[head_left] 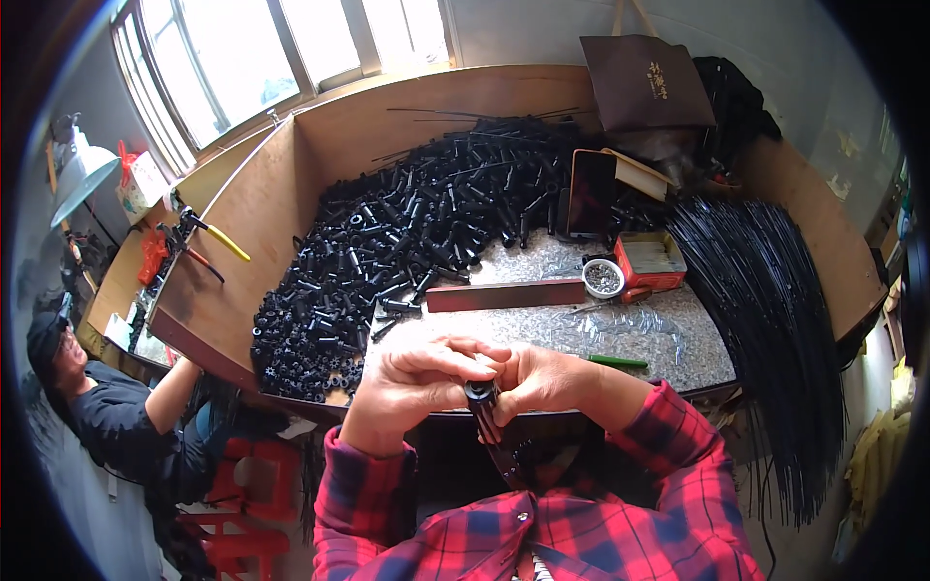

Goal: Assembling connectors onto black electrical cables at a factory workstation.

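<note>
Both hands meet in front of my chest, over the near edge of the worktop. A black cylindrical part [481, 392] stands between them, its round end facing up and slimmer black pieces running down below it. My left hand [412, 382] is closed, its fingers bent over the top of the part. From the other side my right hand [552, 380] grips the part, with the thumb along its side. Whatever lies between the fingertips is too small to make out. Just beyond the hands is the speckled grey worktop [678, 363].
A heap of black tubular pieces [407, 223] fills the back left. A long bar [506, 295], a white cup of small metal bits [603, 278], a red box [659, 276], a phone [591, 194] and a green tool [618, 362] lie ahead. Black rods [765, 290] hang right. A co-worker [126, 407] sits left.
</note>
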The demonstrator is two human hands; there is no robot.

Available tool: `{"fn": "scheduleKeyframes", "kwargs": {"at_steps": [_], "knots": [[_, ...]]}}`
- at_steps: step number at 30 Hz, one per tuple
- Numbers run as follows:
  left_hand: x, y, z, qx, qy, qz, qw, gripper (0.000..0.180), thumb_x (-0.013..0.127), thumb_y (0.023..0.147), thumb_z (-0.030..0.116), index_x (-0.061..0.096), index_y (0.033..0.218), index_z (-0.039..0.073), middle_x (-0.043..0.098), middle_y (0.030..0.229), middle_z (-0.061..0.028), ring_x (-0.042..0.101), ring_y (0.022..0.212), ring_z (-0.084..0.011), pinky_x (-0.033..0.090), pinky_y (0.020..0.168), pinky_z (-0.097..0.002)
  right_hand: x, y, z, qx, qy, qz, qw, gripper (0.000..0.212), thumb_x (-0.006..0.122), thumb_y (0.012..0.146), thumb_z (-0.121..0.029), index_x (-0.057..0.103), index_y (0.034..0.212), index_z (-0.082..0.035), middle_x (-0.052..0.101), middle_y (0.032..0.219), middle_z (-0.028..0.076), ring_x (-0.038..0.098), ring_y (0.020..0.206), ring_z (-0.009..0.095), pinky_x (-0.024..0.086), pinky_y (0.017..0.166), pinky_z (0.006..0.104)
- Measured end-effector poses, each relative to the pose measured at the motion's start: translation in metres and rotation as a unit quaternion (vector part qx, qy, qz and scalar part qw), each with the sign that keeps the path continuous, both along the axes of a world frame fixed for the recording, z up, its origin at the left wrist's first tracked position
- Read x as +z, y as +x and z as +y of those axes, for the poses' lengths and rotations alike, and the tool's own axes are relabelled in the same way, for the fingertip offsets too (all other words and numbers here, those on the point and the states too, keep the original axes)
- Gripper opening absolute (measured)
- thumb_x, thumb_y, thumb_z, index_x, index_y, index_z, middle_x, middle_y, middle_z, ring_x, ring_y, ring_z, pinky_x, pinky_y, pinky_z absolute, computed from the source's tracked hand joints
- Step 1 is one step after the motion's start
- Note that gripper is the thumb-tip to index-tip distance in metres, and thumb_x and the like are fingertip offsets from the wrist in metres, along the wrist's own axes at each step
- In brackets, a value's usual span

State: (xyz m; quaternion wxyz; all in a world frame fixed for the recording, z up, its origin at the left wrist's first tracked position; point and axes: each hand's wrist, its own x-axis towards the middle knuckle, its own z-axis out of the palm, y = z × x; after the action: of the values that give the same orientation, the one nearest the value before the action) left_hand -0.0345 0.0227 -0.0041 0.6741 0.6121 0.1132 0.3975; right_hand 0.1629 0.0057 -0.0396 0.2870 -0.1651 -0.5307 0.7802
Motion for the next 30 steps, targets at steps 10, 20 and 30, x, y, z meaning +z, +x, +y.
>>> {"fn": "scheduleKeyframes", "kwargs": {"at_steps": [10,20,30], "knots": [[-0.002,0.002,-0.003,0.127,-0.058,0.036,0.99,0.043,0.06,0.082,-0.007,0.042,0.121,-0.002,0.064,0.102,-0.0158,0.062,0.086,-0.0149,0.05,0.074,-0.0249,-0.007,-0.009,-0.007,-0.254,0.091,-0.09,0.959,0.019,0.068,0.085,-0.015,0.059,0.078,0.0,0.059,0.066,0.0,0.052,0.06,0.005,0.042,0.053,0.0216],[0.017,0.042,-0.027,0.284,0.198,0.269,0.899,0.034,0.07,0.073,-0.007,0.051,0.1,-0.003,0.067,0.078,-0.0081,0.062,0.066,-0.0085,0.047,0.057,-0.0193,-0.007,0.016,-0.025,-0.325,0.145,-0.102,0.929,0.023,0.072,0.082,-0.018,0.061,0.081,0.002,0.063,0.067,0.002,0.055,0.064,0.002,0.045,0.055,0.0211],[0.04,0.04,-0.026,0.282,0.384,0.233,0.848,0.038,0.08,0.07,0.016,0.064,0.101,0.0,0.065,0.082,-0.0115,0.064,0.071,-0.0203,0.05,0.064,-0.0295,0.0,0.024,-0.038,-0.365,0.256,-0.019,0.895,0.014,0.066,0.083,-0.001,0.059,0.094,0.001,0.06,0.092,0.007,0.061,0.086,0.012,0.052,0.073,0.0274]]}}
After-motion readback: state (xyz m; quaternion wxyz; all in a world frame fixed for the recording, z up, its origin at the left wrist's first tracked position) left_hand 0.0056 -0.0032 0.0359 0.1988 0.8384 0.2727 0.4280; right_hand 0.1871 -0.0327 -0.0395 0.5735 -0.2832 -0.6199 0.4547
